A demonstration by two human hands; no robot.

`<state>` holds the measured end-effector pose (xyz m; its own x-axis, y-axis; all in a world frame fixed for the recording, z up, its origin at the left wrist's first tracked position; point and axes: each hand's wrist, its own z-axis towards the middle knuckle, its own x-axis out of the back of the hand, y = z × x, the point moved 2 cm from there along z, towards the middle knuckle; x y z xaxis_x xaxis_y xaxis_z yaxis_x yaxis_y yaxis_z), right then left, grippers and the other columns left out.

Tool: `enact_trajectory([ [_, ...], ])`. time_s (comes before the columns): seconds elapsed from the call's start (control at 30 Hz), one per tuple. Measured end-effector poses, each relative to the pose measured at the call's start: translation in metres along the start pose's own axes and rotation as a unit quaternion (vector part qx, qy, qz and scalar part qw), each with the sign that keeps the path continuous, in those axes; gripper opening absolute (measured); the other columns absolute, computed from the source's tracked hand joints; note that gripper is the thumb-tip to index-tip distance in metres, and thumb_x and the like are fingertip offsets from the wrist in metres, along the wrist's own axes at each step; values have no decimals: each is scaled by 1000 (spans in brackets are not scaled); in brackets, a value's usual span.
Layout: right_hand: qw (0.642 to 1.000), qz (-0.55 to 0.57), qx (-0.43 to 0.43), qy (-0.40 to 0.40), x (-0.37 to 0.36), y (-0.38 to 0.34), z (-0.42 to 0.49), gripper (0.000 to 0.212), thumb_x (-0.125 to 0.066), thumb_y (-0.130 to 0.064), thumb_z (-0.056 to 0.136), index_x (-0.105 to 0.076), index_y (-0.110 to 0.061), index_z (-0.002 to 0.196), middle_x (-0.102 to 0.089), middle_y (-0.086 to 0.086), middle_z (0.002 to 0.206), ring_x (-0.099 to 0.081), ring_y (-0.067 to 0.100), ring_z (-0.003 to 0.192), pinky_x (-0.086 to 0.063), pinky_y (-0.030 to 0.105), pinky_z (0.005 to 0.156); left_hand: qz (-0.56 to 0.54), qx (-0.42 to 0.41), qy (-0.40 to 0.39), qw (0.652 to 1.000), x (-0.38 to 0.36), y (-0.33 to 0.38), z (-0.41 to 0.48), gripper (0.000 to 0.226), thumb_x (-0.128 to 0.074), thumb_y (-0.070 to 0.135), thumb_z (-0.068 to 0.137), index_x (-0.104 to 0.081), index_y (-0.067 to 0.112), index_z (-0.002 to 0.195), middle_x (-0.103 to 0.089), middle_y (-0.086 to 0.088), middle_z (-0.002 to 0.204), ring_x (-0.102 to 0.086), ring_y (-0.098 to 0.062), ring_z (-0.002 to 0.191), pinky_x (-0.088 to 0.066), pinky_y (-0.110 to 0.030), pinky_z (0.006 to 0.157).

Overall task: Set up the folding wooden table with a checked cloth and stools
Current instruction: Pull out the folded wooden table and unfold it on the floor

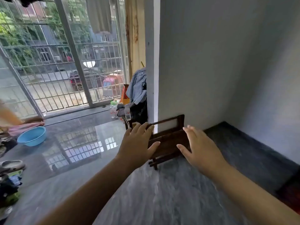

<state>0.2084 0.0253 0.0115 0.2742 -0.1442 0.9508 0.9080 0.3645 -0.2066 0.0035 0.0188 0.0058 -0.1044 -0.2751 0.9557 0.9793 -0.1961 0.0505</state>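
Folded table (168, 140) against wall (211, 70) – basin (32, 136) far left, bottles (113, 109) behind.

Two bare forearms, left hand (136, 143), right hand (199, 146), no sleeves

No legible text anywhere — bottle labels (113, 111) too small and blurred.

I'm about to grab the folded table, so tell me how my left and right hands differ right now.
The left hand has its fingertips up at the folded table's thin top rail; the right hand sits lower, over the dark panel. The left hand covers the table's left end, the right hand its right end. Both are open with fingers spread, and neither has closed on the wood. Whether either touches it is unclear.
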Motion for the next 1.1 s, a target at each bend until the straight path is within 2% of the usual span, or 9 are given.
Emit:
enact_trajectory([
  [0.1, 1000, 18, 8, 3, -10, 40, 39, 66, -40, -50, 94, -22, -16, 148, -25, 2, 154, -21, 15, 141, -21, 28, 112, 4, 15, -6, 1000, -22, 6, 43, 66, -26, 59, 90, -28, 25, 146, -29, 0, 153, -24, -19, 140, -23, -38, 110],
  [0.23, 999, 28, 19, -20, -31, 76, 93, 66, -39, -49, 94, -21, -15, 148, -24, 2, 154, -20, 15, 141, -20, 28, 112, 11, 32, -33, 999, -55, 5, 86, 64, -32, 56, 94, -25, 22, 147, -27, -2, 153, -22, -21, 141, -20, -37, 112],
  [0.4, 996, 53, 18, -65, -74, 92, 149, 66, -40, -48, 94, -21, -15, 147, -24, 3, 154, -20, 16, 141, -22, 29, 112, 14, 61, -71, 996, -87, -16, 124, 65, -32, 56, 94, -20, 23, 149, -22, -2, 155, -16, -20, 143, -14, -39, 115],
  [0.77, 992, 41, 33, -114, -167, 87, 318, 64, -43, -44, 95, -23, -13, 147, -24, 5, 153, -20, 18, 141, -20, 30, 112, 1, 94, -92, 991, -169, -122, 251, 65, -31, 55, 94, -19, 22, 149, -23, -2, 155, -18, -21, 142, -14, -40, 114],
  [1.1, 986, 38, 4, -164, -250, 105, 439, 63, -43, -43, 95, -25, -11, 146, -25, 7, 153, -21, 19, 141, -21, 30, 113, -25, 92, -153, 984, -262, -202, 369, 67, -34, 55, 94, -19, 20, 149, -25, -3, 154, -22, -22, 140, -18, -40, 113],
])
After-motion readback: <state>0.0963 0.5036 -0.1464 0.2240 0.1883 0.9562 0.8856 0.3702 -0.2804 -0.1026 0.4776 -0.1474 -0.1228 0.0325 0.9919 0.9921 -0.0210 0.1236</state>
